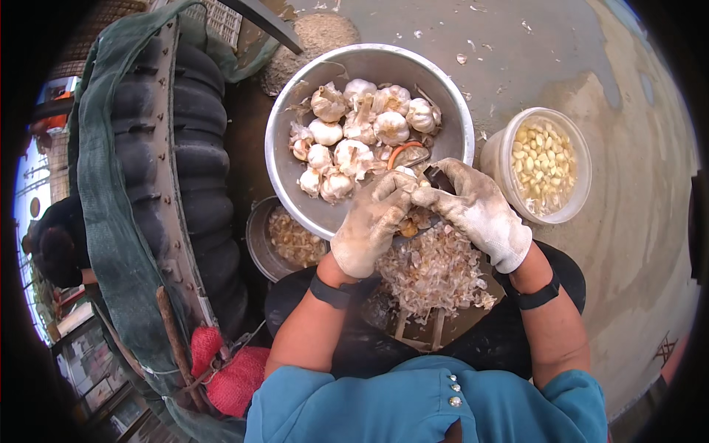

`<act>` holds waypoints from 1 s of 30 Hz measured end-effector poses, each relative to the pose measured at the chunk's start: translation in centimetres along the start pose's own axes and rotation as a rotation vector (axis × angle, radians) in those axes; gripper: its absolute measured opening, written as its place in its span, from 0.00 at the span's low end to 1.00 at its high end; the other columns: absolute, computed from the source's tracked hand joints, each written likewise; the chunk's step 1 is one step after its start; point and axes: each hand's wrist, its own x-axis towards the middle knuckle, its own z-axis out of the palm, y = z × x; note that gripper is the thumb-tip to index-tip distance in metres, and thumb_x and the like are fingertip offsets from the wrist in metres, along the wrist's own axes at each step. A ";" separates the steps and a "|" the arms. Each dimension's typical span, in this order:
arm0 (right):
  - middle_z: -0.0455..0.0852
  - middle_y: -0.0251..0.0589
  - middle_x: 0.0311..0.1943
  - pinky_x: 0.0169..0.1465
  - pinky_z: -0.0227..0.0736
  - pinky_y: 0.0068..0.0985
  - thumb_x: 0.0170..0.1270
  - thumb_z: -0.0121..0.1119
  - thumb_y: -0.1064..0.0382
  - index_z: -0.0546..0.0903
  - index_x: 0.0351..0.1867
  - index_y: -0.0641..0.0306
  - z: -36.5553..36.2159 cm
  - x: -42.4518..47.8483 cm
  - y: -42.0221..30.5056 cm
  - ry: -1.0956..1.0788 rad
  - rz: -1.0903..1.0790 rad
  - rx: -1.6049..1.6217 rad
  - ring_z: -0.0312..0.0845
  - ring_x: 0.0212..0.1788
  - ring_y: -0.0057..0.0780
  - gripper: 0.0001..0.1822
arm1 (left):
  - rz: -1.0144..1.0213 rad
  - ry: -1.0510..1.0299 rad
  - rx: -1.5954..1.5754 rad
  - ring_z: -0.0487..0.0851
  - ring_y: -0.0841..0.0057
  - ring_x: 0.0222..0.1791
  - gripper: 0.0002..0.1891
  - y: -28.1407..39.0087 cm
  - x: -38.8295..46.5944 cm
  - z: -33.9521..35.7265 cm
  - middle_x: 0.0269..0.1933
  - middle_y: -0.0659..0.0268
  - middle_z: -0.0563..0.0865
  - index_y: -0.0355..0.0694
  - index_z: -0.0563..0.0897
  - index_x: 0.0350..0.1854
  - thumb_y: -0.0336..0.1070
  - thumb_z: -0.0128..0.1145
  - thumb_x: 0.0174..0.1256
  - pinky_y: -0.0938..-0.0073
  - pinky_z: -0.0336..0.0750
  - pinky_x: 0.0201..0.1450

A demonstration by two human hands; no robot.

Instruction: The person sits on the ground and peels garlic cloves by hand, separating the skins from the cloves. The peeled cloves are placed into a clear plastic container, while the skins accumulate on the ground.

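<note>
My left hand [372, 222], in a soiled white knit glove, pinches a pale garlic clove [423, 184] at its fingertips. Against that clove rest the fingers of my right hand [481, 204], gloved alike, which grips a small dark tool [440, 178]; its working end is hidden. Both hands are over the near rim of a wide metal bowl [285, 166]. Several whole garlic bulbs [354, 158] lie inside with loose skins. Beside them in the bowl is a curved orange object [403, 150], partly covered. Garlic skins [435, 271] are heaped below my hands, between my knees.
On the right a clear plastic tub [501, 158] holds peeled cloves. A smaller metal pot [260, 252] with garlic pieces stands left of the bowl. Further left are a large black ribbed object [202, 166], green netting [105, 183], a red mesh sack [238, 382] and another person [61, 243].
</note>
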 end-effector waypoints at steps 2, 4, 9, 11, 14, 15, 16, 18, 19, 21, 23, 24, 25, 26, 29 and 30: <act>0.86 0.55 0.50 0.57 0.76 0.35 0.68 0.63 0.44 0.77 0.62 0.69 0.0 -0.1 -0.1 0.009 -0.011 -0.068 0.83 0.54 0.42 0.32 | 0.054 -0.012 0.052 0.83 0.69 0.49 0.19 -0.5 -0.1 -0.2 0.49 0.60 0.84 0.29 0.84 0.49 0.44 0.51 0.78 0.70 0.77 0.53; 0.86 0.51 0.46 0.53 0.76 0.33 0.69 0.62 0.45 0.77 0.60 0.70 -0.2 -0.1 0.0 -0.044 0.088 0.060 0.83 0.49 0.37 0.30 | 0.111 -0.003 0.159 0.83 0.70 0.48 0.19 -0.7 -0.1 -0.2 0.49 0.60 0.84 0.30 0.83 0.49 0.43 0.50 0.78 0.70 0.76 0.53; 0.81 0.32 0.32 0.38 0.71 0.20 0.72 0.60 0.48 0.80 0.53 0.67 -0.2 -0.2 -0.7 -0.142 0.209 0.438 0.72 0.33 0.17 0.23 | 0.085 0.100 0.118 0.83 0.69 0.48 0.18 0.4 0.3 0.1 0.47 0.57 0.85 0.30 0.82 0.51 0.42 0.46 0.78 0.71 0.75 0.55; 0.76 0.24 0.28 0.33 0.65 0.16 0.73 0.60 0.49 0.81 0.51 0.63 -0.6 -0.5 -1.0 -0.167 0.264 0.558 0.66 0.29 0.11 0.19 | 0.033 0.065 0.182 0.77 0.56 0.58 0.19 0.2 0.0 -0.6 0.58 0.51 0.81 0.34 0.81 0.58 0.42 0.46 0.78 0.63 0.70 0.63; 0.74 0.21 0.26 0.30 0.60 0.14 0.73 0.59 0.49 0.81 0.49 0.58 -0.4 -0.5 -0.6 -0.169 0.256 0.580 0.62 0.27 0.08 0.16 | 0.246 0.133 0.414 0.80 0.60 0.52 0.19 -1.2 -0.2 -1.3 0.52 0.53 0.83 0.32 0.81 0.53 0.44 0.45 0.79 0.65 0.73 0.60; 0.74 0.21 0.26 0.30 0.60 0.14 0.73 0.59 0.49 0.81 0.50 0.58 -0.4 -0.5 -0.6 -0.166 0.246 0.589 0.63 0.27 0.08 0.16 | 0.266 0.143 0.434 0.81 0.62 0.50 0.19 -0.8 -0.1 -1.2 0.49 0.54 0.83 0.31 0.81 0.51 0.44 0.46 0.79 0.67 0.74 0.57; 0.74 0.21 0.26 0.30 0.60 0.14 0.73 0.59 0.49 0.81 0.49 0.58 -0.5 -0.5 -0.6 -0.159 0.257 0.586 0.62 0.27 0.07 0.16 | 0.286 0.153 0.454 0.83 0.64 0.47 0.19 -0.2 0.1 -1.1 0.47 0.55 0.84 0.31 0.82 0.48 0.44 0.46 0.79 0.68 0.75 0.55; 0.74 0.21 0.26 0.29 0.59 0.13 0.73 0.59 0.49 0.82 0.49 0.58 -0.5 -0.4 -0.6 -0.146 0.279 0.582 0.61 0.26 0.07 0.16 | 0.128 0.117 0.343 0.83 0.61 0.47 0.18 1.5 -0.1 -0.6 0.47 0.53 0.84 0.31 0.82 0.48 0.43 0.48 0.78 0.66 0.76 0.55; 0.77 0.24 0.27 0.31 0.61 0.14 0.73 0.59 0.49 0.82 0.49 0.59 -0.4 -0.4 -0.6 -0.132 0.278 0.557 0.64 0.28 0.09 0.17 | 0.062 0.081 0.350 0.83 0.59 0.47 0.16 1.4 -0.4 -0.5 0.48 0.53 0.83 0.33 0.83 0.48 0.41 0.50 0.77 0.65 0.76 0.54; 0.82 0.28 0.30 0.34 0.67 0.16 0.72 0.60 0.48 0.82 0.49 0.62 -0.2 -0.2 -0.7 -0.099 0.275 0.506 0.70 0.30 0.13 0.19 | 0.033 0.057 0.416 0.83 0.58 0.47 0.12 1.0 -0.8 -0.1 0.48 0.52 0.83 0.35 0.84 0.48 0.37 0.54 0.73 0.63 0.77 0.53; 0.85 0.37 0.34 0.41 0.73 0.22 0.71 0.60 0.47 0.81 0.49 0.66 0.9 -0.1 1.9 0.007 0.168 0.391 0.76 0.35 0.21 0.22 | 0.212 0.132 0.590 0.83 0.57 0.48 0.10 0.6 -0.6 0.7 0.49 0.52 0.83 0.36 0.84 0.47 0.32 0.58 0.68 0.61 0.78 0.52; 0.86 0.41 0.36 0.44 0.74 0.25 0.71 0.59 0.46 0.81 0.50 0.68 1.1 0.0 2.0 0.014 0.148 0.322 0.79 0.38 0.26 0.23 | 0.274 0.161 0.660 0.83 0.57 0.48 0.10 0.4 -0.5 0.8 0.49 0.52 0.83 0.37 0.84 0.47 0.30 0.59 0.65 0.60 0.78 0.52; 0.87 0.45 0.38 0.47 0.75 0.28 0.71 0.59 0.45 0.80 0.50 0.69 1.2 0.2 1.8 0.022 0.129 0.253 0.81 0.41 0.30 0.25 | 0.335 0.195 0.732 0.83 0.56 0.49 0.11 0.3 -0.5 1.0 0.49 0.53 0.83 0.37 0.85 0.46 0.28 0.60 0.62 0.59 0.78 0.52; 0.87 0.49 0.40 0.50 0.75 0.31 0.71 0.59 0.44 0.80 0.51 0.70 0.8 0.2 1.2 -0.010 0.142 0.172 0.82 0.43 0.35 0.27 | 0.322 0.190 0.759 0.83 0.56 0.49 0.11 0.3 -0.5 1.0 0.49 0.53 0.83 0.38 0.85 0.46 0.27 0.61 0.60 0.59 0.78 0.52; 0.87 0.55 0.41 0.52 0.75 0.36 0.70 0.59 0.39 0.79 0.52 0.70 1.4 0.4 1.7 -0.008 0.077 0.015 0.83 0.46 0.45 0.30 | 0.147 0.137 0.623 0.81 0.53 0.51 0.12 0.4 -0.1 0.9 0.50 0.54 0.82 0.37 0.84 0.44 0.24 0.63 0.55 0.57 0.78 0.54; 0.86 0.56 0.41 0.52 0.75 0.37 0.70 0.59 0.38 0.79 0.52 0.69 1.6 0.3 1.9 0.014 0.042 -0.026 0.83 0.45 0.47 0.31 | 0.072 0.109 0.536 0.81 0.52 0.52 0.12 0.5 0.0 0.9 0.51 0.54 0.82 0.37 0.84 0.43 0.23 0.63 0.54 0.57 0.78 0.55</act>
